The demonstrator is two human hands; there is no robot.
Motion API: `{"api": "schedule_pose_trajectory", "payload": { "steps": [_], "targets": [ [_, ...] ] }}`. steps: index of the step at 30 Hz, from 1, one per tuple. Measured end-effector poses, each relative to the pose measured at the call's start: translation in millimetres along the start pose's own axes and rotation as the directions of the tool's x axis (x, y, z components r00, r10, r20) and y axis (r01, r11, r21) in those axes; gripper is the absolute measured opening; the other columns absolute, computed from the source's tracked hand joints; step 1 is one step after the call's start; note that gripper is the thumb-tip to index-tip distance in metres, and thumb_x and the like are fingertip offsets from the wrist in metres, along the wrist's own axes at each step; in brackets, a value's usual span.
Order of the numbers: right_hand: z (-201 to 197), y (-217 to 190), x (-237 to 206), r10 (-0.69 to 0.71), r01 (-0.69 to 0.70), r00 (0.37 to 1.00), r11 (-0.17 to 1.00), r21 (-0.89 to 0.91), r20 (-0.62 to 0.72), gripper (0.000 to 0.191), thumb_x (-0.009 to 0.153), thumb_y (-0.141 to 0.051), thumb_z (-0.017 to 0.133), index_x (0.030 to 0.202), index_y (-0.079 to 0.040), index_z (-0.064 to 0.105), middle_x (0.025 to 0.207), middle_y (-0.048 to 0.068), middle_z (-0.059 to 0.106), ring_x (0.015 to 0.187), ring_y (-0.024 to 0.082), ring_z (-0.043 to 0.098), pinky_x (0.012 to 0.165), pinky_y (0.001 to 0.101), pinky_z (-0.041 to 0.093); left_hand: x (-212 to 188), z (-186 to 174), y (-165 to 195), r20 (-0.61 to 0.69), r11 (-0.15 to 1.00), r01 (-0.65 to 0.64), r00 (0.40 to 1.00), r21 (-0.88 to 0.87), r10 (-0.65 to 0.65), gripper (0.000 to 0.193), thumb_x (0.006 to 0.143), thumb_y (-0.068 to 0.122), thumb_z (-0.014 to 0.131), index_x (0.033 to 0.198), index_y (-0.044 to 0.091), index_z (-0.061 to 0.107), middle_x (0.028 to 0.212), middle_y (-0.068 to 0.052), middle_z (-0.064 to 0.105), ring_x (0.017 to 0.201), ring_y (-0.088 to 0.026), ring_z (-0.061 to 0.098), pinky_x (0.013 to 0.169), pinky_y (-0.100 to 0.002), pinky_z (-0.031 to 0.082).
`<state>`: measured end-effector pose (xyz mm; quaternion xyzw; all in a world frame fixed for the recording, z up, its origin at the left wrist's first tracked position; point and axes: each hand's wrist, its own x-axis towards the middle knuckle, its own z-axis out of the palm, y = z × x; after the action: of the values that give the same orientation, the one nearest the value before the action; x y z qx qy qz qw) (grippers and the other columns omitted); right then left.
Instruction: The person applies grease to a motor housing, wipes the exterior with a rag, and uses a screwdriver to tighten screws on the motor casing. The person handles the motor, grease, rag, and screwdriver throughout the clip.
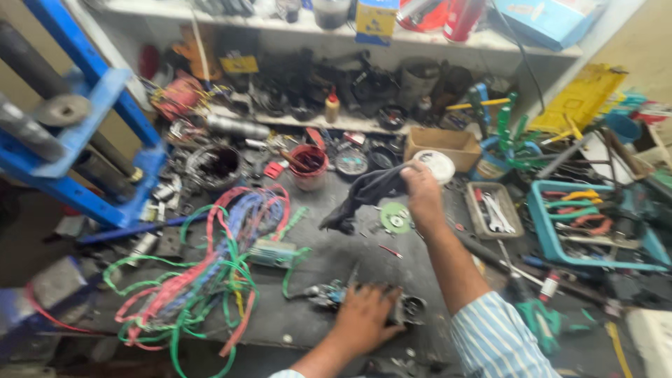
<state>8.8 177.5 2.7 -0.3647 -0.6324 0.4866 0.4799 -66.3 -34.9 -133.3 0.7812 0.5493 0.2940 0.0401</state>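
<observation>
the dark tabletop (329, 245) is crowded with tools and parts. at its left lies a big tangle of red, green and blue wires (203, 280), below a blue press frame (91, 119). on the right sits a teal tray (588, 224) of pliers, with a smaller grey tray (495, 210) of wrenches beside it. the right hand (422, 185) is closed on a black rag (364, 196), lifted above the tabletop's middle. the left hand (364, 318) lies flat, fingers spread, on a small metal part (399, 308) near the front edge. a green disc (395, 217) lies under the rag.
</observation>
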Motion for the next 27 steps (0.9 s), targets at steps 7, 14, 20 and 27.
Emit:
{"api": "schedule_pose_trajectory", "payload": {
  "steps": [7,14,20,27],
  "targets": [
    [-135,-5,-91,0.15,-0.102,0.976,0.955,0.278,-0.157,0.023,0.107,-0.024,0.053,0.103,-0.002,0.06,0.086,-0.001,0.058,0.075,0.008,0.054,0.066,0.0234,0.045,-2,7,0,-0.01,0.999,0.014,1.0,0.048,-0.014,0.077,0.082,0.054,0.077,0.143,0.013,0.054,0.132,-0.014,0.06,0.124,-0.032,0.054,0.106,-0.055,0.033],
    [-209,56,-163,0.596,-0.62,0.779,0.778,-0.1,-0.193,0.034,0.098,-0.026,0.062,0.093,0.007,0.07,0.068,0.011,0.066,0.057,0.019,0.058,0.054,0.034,0.047,-1,10,2,0.041,0.997,0.049,0.998,0.056,-0.051,0.076,0.081,0.055,0.077,0.141,0.015,0.055,0.131,-0.012,0.061,0.122,-0.032,0.055,0.103,-0.053,0.035],
    [-198,138,-213,0.567,-0.545,0.811,0.821,-0.168,0.142,0.036,0.095,-0.028,0.066,0.112,0.002,0.072,0.108,0.011,0.072,0.097,0.017,0.063,0.083,0.0281,0.046,3,2,6,0.056,0.995,0.066,0.996,0.071,-0.07,0.077,0.077,0.055,0.079,0.14,0.016,0.056,0.127,-0.009,0.062,0.119,-0.029,0.056,0.102,-0.053,0.036],
    [-163,133,-205,0.378,0.042,0.684,0.833,-0.552,0.624,0.03,0.091,-0.011,0.067,0.12,-0.006,0.073,0.117,0.011,0.065,0.11,0.021,0.068,0.098,0.0283,0.053,6,-4,12,0.043,0.996,0.057,0.997,0.075,-0.061,0.077,0.076,0.054,0.08,0.139,0.016,0.056,0.126,-0.009,0.062,0.117,-0.029,0.057,0.101,-0.052,0.037]
  ]
}}
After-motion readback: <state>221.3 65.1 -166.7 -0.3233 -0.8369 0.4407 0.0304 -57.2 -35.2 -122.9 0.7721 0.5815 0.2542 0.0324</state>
